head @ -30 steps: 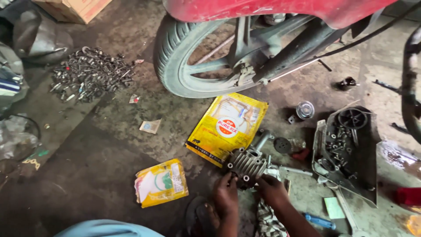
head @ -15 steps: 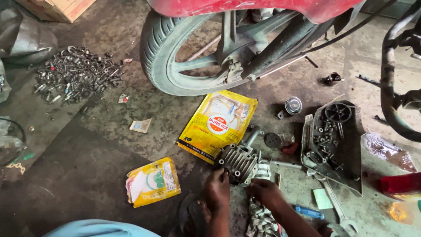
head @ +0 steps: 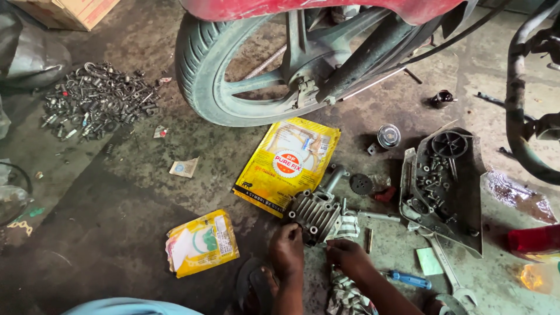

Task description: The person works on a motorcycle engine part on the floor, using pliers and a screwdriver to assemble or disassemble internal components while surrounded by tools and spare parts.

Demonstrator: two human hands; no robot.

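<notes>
A: Where was the part?

B: I saw a finned metal cylinder block [head: 315, 213] lying on the grimy concrete floor [head: 116, 192], just below the big yellow packet [head: 289, 163] and touching its lower edge. A checked rag [head: 349, 226] sat against its right side.

A: Hands?

B: The left hand [head: 287, 249] was on the block's near edge, fingers curled over it. The right hand [head: 345, 254] rested at the rag just beside the block, fingers bent; I couldn't tell if it actually pinched the cloth, the view was too small there. The hands were close together but not touching.

A: Around it?

B: A small gear [head: 361, 184] and a red bit [head: 385, 194] lay right of the block, and a thin metal rod [head: 378, 216] ran out from it. Further right, an engine cover [head: 443, 186] lay open side up with loose bolts inside, a spanner [head: 449, 271] below it, and a blue-handled screwdriver [head: 410, 280] near the right forearm. A smaller torn yellow packet [head: 202, 242] lay to the left. A motorcycle wheel [head: 245, 70] stood above the big packet, and a heap of springs and bolts [head: 96, 99] lay far left.
</notes>
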